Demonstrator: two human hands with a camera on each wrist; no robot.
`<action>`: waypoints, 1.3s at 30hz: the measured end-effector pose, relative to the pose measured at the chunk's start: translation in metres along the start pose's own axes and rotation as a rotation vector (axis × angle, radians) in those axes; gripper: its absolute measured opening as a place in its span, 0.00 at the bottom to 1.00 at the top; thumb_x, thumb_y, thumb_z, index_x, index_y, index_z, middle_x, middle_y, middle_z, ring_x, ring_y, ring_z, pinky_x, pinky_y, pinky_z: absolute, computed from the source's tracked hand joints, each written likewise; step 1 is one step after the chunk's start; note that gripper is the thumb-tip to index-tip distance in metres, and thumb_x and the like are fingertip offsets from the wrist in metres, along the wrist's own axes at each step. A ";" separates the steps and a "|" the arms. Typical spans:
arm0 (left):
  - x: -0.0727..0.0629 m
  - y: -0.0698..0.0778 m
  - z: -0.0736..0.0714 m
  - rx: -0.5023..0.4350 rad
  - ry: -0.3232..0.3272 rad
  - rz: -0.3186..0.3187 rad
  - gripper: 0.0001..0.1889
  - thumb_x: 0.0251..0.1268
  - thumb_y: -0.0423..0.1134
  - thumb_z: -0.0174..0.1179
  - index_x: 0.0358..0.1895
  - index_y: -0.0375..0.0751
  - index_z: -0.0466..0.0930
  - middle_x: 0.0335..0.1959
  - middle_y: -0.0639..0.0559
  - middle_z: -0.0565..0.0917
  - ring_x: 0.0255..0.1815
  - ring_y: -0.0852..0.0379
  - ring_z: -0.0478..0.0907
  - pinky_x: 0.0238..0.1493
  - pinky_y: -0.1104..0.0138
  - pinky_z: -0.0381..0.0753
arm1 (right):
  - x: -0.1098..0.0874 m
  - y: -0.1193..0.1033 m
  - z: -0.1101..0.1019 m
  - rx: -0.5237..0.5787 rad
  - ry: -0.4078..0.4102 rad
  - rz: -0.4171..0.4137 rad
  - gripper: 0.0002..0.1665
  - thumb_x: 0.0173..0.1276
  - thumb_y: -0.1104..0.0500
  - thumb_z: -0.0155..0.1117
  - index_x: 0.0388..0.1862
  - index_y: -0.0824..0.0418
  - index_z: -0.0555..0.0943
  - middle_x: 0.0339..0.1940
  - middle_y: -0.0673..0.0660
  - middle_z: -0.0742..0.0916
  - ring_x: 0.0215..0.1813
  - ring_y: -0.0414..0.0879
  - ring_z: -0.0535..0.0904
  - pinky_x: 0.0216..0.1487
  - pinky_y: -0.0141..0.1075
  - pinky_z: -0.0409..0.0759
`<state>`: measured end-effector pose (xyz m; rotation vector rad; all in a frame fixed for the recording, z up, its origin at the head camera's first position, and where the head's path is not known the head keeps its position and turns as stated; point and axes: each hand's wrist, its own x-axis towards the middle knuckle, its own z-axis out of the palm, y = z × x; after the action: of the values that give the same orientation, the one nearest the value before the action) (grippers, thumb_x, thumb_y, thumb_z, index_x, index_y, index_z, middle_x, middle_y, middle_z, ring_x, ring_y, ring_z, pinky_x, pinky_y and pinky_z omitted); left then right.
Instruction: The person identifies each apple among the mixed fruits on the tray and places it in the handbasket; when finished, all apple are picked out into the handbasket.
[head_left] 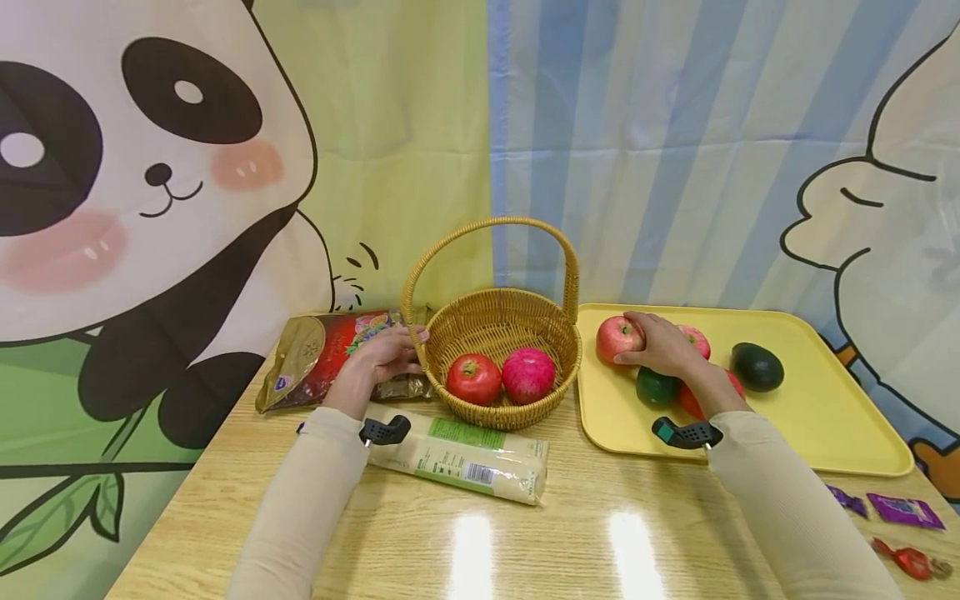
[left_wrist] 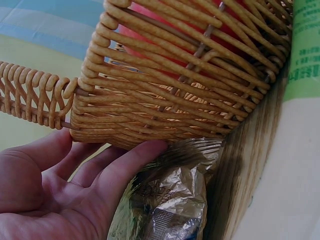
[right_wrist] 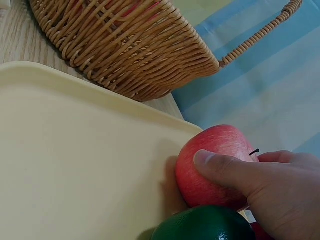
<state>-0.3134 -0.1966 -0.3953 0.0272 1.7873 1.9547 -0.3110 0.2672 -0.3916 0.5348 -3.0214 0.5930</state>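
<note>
A wicker basket (head_left: 497,325) with a tall handle stands mid-table and holds two red fruits (head_left: 474,379). My left hand (head_left: 390,354) rests with straight fingers against the basket's left wall (left_wrist: 150,110), over a foil snack bag (left_wrist: 170,200). My right hand (head_left: 660,346) grips a red apple (head_left: 618,337) (right_wrist: 215,162) at the near-left of the yellow tray (head_left: 825,417), thumb curled over its side. A dark green fruit (right_wrist: 205,225) lies just under that hand.
On the tray lie more red fruit (head_left: 697,337) and a dark avocado (head_left: 757,367). A white noodle packet (head_left: 465,458) lies in front of the basket. Small wrapped candies (head_left: 903,510) sit at the table's right edge. A cartoon backdrop hangs behind.
</note>
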 end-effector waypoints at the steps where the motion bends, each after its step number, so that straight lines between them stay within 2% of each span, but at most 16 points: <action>1: 0.000 0.000 0.000 -0.001 0.000 0.001 0.27 0.79 0.36 0.42 0.76 0.32 0.50 0.75 0.32 0.57 0.74 0.36 0.57 0.70 0.42 0.62 | 0.000 0.000 0.000 0.000 0.001 -0.002 0.50 0.60 0.48 0.72 0.72 0.70 0.60 0.68 0.75 0.69 0.69 0.73 0.61 0.68 0.67 0.59; 11: 0.000 0.000 0.001 -0.009 0.025 -0.006 0.27 0.78 0.37 0.44 0.75 0.33 0.52 0.74 0.32 0.59 0.74 0.36 0.59 0.69 0.42 0.64 | -0.001 -0.002 -0.003 0.011 0.021 -0.022 0.50 0.59 0.49 0.73 0.71 0.70 0.62 0.68 0.75 0.70 0.69 0.71 0.63 0.68 0.65 0.61; 20: -0.001 0.000 0.000 0.001 0.000 -0.001 0.28 0.79 0.36 0.42 0.76 0.33 0.50 0.74 0.32 0.57 0.74 0.36 0.57 0.70 0.42 0.62 | -0.002 -0.009 -0.013 0.024 0.051 -0.073 0.49 0.57 0.50 0.74 0.70 0.70 0.63 0.66 0.74 0.72 0.67 0.71 0.66 0.68 0.64 0.62; 24: 0.000 0.000 0.000 0.004 -0.006 0.001 0.27 0.79 0.36 0.42 0.76 0.33 0.50 0.75 0.32 0.57 0.74 0.36 0.57 0.70 0.42 0.63 | -0.003 -0.014 -0.019 0.033 0.061 -0.102 0.49 0.56 0.52 0.75 0.70 0.71 0.64 0.66 0.73 0.73 0.66 0.70 0.67 0.68 0.64 0.63; 31: 0.001 -0.001 -0.001 -0.008 -0.019 0.004 0.27 0.79 0.36 0.41 0.76 0.32 0.50 0.75 0.33 0.56 0.75 0.37 0.56 0.70 0.41 0.61 | -0.007 -0.029 -0.034 0.019 0.024 -0.093 0.50 0.57 0.48 0.74 0.72 0.68 0.62 0.69 0.70 0.70 0.69 0.68 0.64 0.69 0.64 0.62; 39: 0.002 -0.002 -0.003 0.000 -0.033 0.009 0.27 0.79 0.36 0.40 0.76 0.32 0.49 0.75 0.33 0.56 0.75 0.36 0.56 0.70 0.41 0.61 | -0.014 -0.049 -0.049 0.000 0.048 -0.138 0.51 0.57 0.46 0.75 0.71 0.66 0.63 0.69 0.70 0.71 0.70 0.67 0.64 0.68 0.64 0.63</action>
<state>-0.3153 -0.1984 -0.3980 0.0667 1.7689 1.9497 -0.2836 0.2473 -0.3295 0.7112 -2.9094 0.5893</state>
